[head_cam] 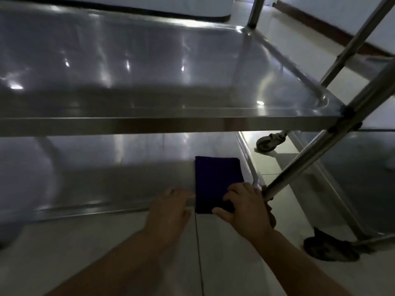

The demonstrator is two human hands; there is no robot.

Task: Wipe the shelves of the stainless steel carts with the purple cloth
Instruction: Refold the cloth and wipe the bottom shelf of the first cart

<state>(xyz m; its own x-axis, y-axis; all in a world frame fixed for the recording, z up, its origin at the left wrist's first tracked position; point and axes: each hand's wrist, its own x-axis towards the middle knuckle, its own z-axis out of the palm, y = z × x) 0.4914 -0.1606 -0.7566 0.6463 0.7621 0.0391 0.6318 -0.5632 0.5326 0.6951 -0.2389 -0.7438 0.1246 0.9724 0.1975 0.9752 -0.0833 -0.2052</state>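
Right hand (243,207) hides the purple cloth's (215,180) near corner; perhaps gripping.
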